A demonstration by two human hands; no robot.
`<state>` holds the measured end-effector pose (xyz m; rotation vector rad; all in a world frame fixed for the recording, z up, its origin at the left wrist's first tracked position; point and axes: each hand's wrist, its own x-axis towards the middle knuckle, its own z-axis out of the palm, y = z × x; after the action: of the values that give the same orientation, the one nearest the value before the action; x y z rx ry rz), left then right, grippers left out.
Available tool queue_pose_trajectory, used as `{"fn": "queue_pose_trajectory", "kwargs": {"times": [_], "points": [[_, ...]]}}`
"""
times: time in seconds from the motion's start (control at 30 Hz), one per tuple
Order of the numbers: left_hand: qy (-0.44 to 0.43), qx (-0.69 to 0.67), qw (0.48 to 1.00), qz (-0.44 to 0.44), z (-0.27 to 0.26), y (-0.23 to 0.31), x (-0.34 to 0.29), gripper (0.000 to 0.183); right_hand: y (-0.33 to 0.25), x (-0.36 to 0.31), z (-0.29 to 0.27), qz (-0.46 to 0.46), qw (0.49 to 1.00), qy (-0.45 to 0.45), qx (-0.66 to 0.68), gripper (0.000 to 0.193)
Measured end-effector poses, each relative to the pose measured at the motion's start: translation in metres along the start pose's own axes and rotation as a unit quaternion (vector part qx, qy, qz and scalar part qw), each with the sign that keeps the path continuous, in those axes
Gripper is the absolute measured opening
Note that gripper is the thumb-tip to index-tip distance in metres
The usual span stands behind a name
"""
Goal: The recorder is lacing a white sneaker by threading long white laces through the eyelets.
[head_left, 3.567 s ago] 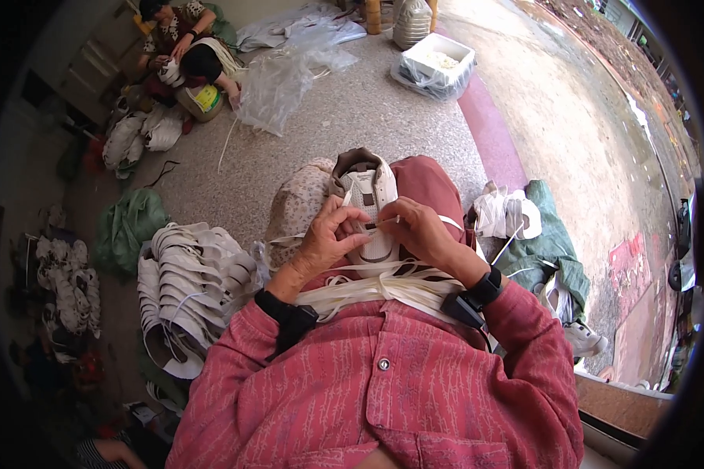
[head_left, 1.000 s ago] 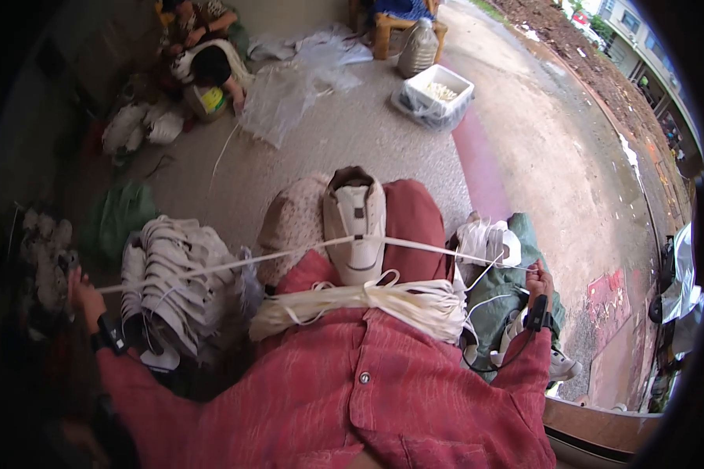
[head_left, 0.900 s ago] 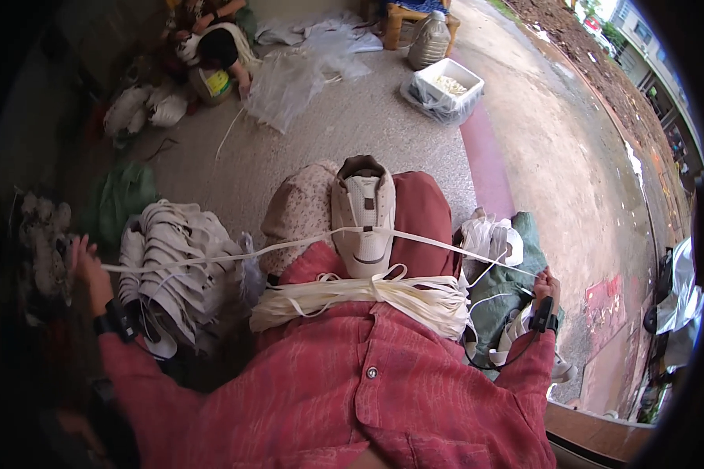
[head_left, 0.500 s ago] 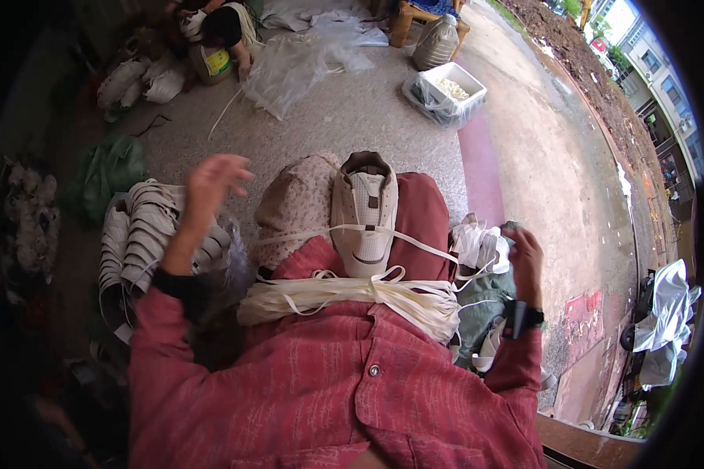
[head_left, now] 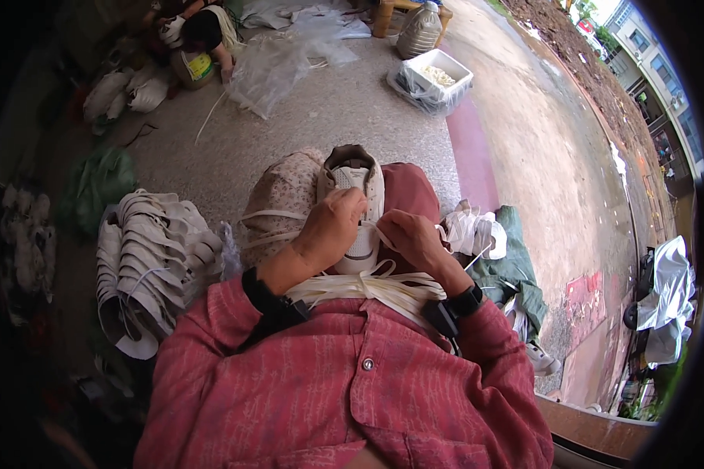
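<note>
At far left, in shadow, sits a heap of pale shoe parts [head_left: 27, 242], with a green sack [head_left: 98, 187] to its right. Next come nested white shoe uppers [head_left: 160, 262] stacked in rows; above them, near the upper edge, part of a co-worker [head_left: 203, 33] shows beside a yellow-labelled container [head_left: 195, 69]. A flat white lace [head_left: 270, 213] crosses the patterned cloth [head_left: 278, 184] over the wearer's left knee. The left hand [head_left: 330, 227] bends over a white shoe [head_left: 360, 244] with a brown collar, which rests between the knees, toe toward the wearer. Its grip is curled, but whether it pinches anything cannot be told. A bundle of pale laces [head_left: 368, 288] lies across the lap. The right hand [head_left: 414, 238] is just beside the shoe, fingers bunched at the lace; its grip, too, cannot be told. Farther right, more white shoe parts [head_left: 477, 233] lie by green sheeting [head_left: 512, 266].
</note>
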<state>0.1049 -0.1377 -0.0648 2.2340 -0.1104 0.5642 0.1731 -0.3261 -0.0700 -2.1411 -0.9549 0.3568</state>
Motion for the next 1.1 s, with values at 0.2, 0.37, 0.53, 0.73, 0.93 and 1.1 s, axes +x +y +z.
{"fn": "queue_pose_trajectory", "kwargs": {"times": [0.2,0.37,0.53,0.73,0.93,1.1], "points": [[-0.106,-0.155,0.978,-0.085,0.003,-0.012,0.005,0.021,0.01,0.01,0.005,0.002,0.999,-0.016,-0.033,0.019],[-0.155,-0.204,0.954,-0.154,0.005,-0.019,0.009,0.02,0.01,0.024,0.005,0.068,0.997,-0.04,0.026,0.032],[-0.186,-0.249,0.93,-0.196,0.001,-0.024,0.008,0.02,-0.003,0.019,0.007,0.076,0.995,-0.006,-0.059,0.028],[-0.183,-0.172,0.963,-0.098,-0.005,-0.023,0.006,0.02,-0.005,0.031,-0.015,-0.152,0.977,0.01,-0.152,0.045],[-0.149,-0.269,0.936,-0.171,-0.016,-0.024,0.015,0.014,0.001,0.063,-0.024,-0.232,0.938,-0.127,-0.226,0.038],[-0.169,-0.137,0.974,-0.061,-0.012,-0.023,0.023,0.01,0.009,0.055,-0.02,-0.264,0.944,-0.038,-0.193,0.028]]}}
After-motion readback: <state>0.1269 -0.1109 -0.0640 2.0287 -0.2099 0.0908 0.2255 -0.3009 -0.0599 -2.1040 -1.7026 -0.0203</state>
